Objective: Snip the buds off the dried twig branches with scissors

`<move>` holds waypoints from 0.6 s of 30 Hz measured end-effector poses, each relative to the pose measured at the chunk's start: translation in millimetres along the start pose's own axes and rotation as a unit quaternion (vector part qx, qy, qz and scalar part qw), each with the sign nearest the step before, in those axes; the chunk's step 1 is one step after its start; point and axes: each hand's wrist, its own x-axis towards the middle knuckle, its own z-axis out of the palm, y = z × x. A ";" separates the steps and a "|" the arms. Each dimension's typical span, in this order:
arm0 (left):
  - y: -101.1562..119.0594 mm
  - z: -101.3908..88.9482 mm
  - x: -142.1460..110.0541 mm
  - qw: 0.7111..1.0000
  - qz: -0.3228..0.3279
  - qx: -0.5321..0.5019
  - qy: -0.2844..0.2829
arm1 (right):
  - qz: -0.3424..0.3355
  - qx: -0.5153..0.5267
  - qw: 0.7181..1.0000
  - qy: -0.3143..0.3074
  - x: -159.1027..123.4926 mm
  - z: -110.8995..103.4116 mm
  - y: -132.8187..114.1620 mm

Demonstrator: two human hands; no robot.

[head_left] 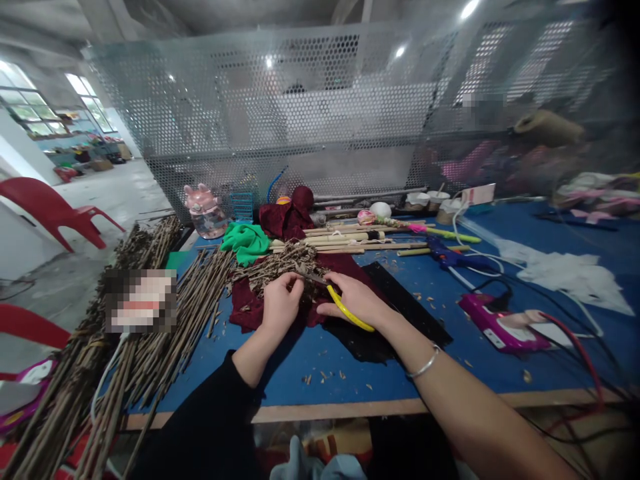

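Observation:
My left hand (pixel 280 303) is closed round a short brown twig piece over a dark red cloth (pixel 247 310) on the blue table (pixel 400 373). My right hand (pixel 353 299) grips yellow-handled pruning shears (pixel 345 310), whose blades point left toward the twig by my left fingers. A pile of cut twig pieces (pixel 280 263) lies just beyond both hands. A silver bangle (pixel 424 365) sits on my right wrist.
A big bundle of long brown sticks (pixel 125 347) lies at the left. Bamboo sticks (pixel 350 240), a green cloth (pixel 247 241), a pink bottle (pixel 205 212), a blue glue gun (pixel 445 257), a pink device (pixel 500 327) with cables and white fabric (pixel 565 273) surround the area. Perforated metal screen (pixel 300 113) behind.

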 end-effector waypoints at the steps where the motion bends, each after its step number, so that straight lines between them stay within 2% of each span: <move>1: 1.0 0.4 -0.7 1.000 0.006 -0.002 -0.007 | 0.001 0.000 1.000 0.002 -0.1 0.0 -0.4; 4: 2.4 1.5 -1.8 1.000 0.024 -0.002 -0.019 | 0.012 -0.011 1.000 -0.003 -0.4 -0.9 -1.5; 9: 0.1 1.4 -1.1 0.999 0.039 0.024 -0.017 | 0.069 -0.053 0.996 -0.020 -1.4 -6.0 -3.5; 16: -4.9 3.1 0.0 0.999 0.026 0.025 -0.018 | 0.050 -0.037 0.997 -0.035 -2.9 -8.8 -2.2; 18: -7.4 4.6 1.4 1.000 0.000 -0.003 -0.026 | 0.046 -0.026 0.998 -0.034 -2.1 -8.5 0.1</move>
